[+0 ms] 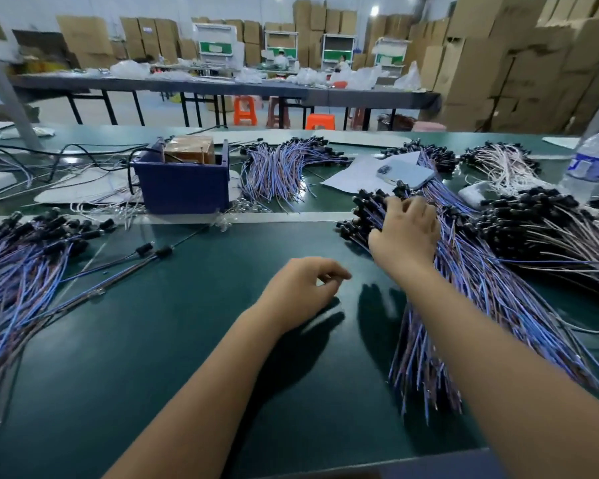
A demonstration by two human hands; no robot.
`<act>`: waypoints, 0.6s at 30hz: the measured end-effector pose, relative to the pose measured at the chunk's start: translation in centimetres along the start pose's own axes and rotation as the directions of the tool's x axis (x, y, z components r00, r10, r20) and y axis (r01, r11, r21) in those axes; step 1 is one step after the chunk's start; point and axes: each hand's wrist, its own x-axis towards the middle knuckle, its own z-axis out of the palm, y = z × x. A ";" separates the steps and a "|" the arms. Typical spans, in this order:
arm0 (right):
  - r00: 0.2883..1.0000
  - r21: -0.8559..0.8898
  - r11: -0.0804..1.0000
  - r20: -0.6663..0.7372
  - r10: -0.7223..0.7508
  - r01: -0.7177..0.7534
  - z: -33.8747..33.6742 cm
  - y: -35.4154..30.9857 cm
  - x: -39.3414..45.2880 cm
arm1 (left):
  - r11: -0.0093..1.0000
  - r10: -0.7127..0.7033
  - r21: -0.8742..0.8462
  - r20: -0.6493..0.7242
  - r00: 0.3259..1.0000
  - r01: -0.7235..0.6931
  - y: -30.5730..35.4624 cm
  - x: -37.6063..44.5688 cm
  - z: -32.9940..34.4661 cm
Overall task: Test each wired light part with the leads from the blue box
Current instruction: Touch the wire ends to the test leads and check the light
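Reaching into the right-hand bundle of wired light parts (464, 271), the right hand (407, 233) lies on it, fingers curled among the black heads; whether it grips one, cannot tell. Bundle's long axis runs near-to-far, heads far, bare wire ends toward the person. Left hand (301, 288) hovers over the green counter (187, 340), fingers loosely curled, holding nothing. Blue box (184, 184) sits far left.

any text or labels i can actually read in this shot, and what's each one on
None can be read.
Water bottle: blue and white label with print, too blurred to read.
Cardboard cartons at the back: pale stickers on some, too small to read.
Green and white panels on the far racks: white patches, nothing legible.
Blue box: no marking shows on its visible sides.
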 end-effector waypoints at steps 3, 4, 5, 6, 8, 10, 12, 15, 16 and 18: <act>0.986 0.061 0.984 0.009 -0.166 0.165 1.9 -5.4 -1.4 | 0.990 -0.129 0.030 -0.166 0.978 0.136 -2.6 -0.9 -4.0; 0.977 0.087 0.974 0.029 -0.213 0.210 2.6 -7.2 -2.1 | 0.980 -0.166 0.072 -0.226 0.960 0.186 -3.5 -1.4 -5.5; 0.966 0.116 0.963 0.050 -0.252 0.245 3.3 -9.0 -2.7 | 0.957 -0.200 0.144 -0.296 0.934 0.250 -4.4 -1.9 -6.9; 0.956 0.148 0.951 0.071 -0.285 0.273 4.1 -10.8 -3.4 | 0.914 -0.233 0.229 -0.380 0.895 0.335 -5.2 -2.5 -8.5; 0.929 0.202 0.926 0.128 -0.347 0.318 5.5 -14.1 -4.8 | 0.794 -0.292 0.322 -0.543 0.787 0.516 -6.8 -3.8 -11.4; 0.888 0.272 0.897 0.207 -0.410 0.350 6.6 -17.2 -5.9 | 0.692 -0.367 0.314 -0.623 0.691 0.651 -8.1 -4.9 -13.9; 0.852 0.383 0.864 0.277 -0.444 0.326 7.6 -19.7 -6.9 | 0.599 -0.450 0.310 -0.633 0.630 0.739 -9.1 -5.8 -15.3; 0.826 0.433 0.850 0.328 -0.458 0.300 9.0 -21.4 -8.0 | 0.478 -0.509 0.382 -0.614 0.604 0.791 -10.2 -6.5 -15.7; 0.823 0.411 0.854 0.327 -0.464 0.318 9.4 -21.4 -8.2 | 0.447 -0.515 0.408 -0.610 0.602 0.796 -10.4 -6.4 -15.7; 0.829 0.427 0.849 0.316 -0.461 0.310 9.8 -21.0 -8.1 | 0.415 -0.535 0.428 -0.600 0.596 0.803 -10.6 -5.6 -15.8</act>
